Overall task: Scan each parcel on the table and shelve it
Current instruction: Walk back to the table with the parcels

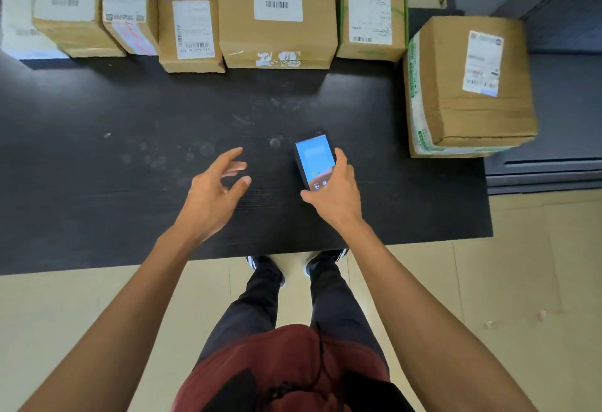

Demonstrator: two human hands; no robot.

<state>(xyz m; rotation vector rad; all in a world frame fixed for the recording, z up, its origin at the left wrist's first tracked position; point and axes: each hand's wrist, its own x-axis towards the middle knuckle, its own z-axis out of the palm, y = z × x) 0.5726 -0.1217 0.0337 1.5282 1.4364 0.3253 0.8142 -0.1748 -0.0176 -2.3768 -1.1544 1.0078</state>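
Holding a handheld scanner with its blue screen lit and facing up, the right hand grips the device by its lower end, thumb on one side and fingers curled round the other, just above the black table. Beside it, a little to its left, the left hand hovers over the tabletop with fingers spread apart and slightly bent, holding nothing. Seven parcels sit on the table, all beyond the hands: six in a row along the far edge and one off to the right of the right hand. Counting the row from the left of the left hand: a white parcel at the frame edge, a brown box touching it, a tilted box with red writing on its face, a small box, a large box straight ahead of both hands, and a green-taped box. The seventh, a bulky box with green printed tape, stands apart near the table's right end (each of the seven carries one white shipping label). Below the hands, two dark shoes show at the table's near edge.
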